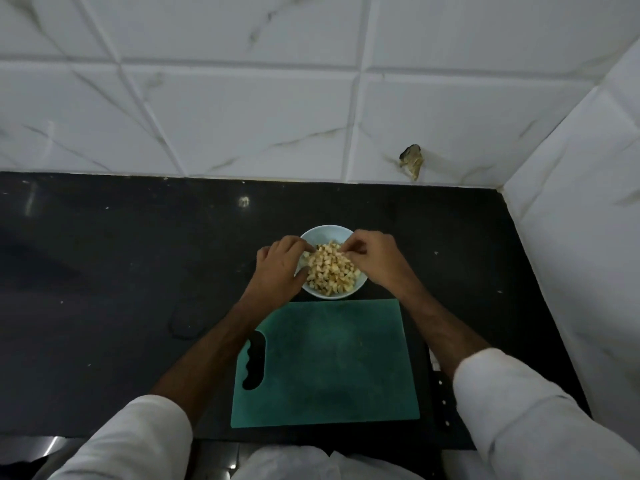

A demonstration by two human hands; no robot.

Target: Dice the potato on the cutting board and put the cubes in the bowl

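A pale blue bowl (pixel 356 287) stands on the black counter just beyond the green cutting board (pixel 329 362). It is heaped with pale diced potato cubes (pixel 332 270). Both hands hover over the bowl with their fingertips turned toward each other. My left hand (pixel 280 265) covers the bowl's left rim, its fingers and thumb curled around a few cubes. My right hand (pixel 374 256) is over the right rim and pinches a small cube at its fingertips. No potato lies on the board.
A knife with a black riveted handle (pixel 441 393) lies along the board's right edge, partly hidden under my right forearm. White tiled walls close the counter at the back and on the right. The counter's front edge (pixel 104 436) is near my body.
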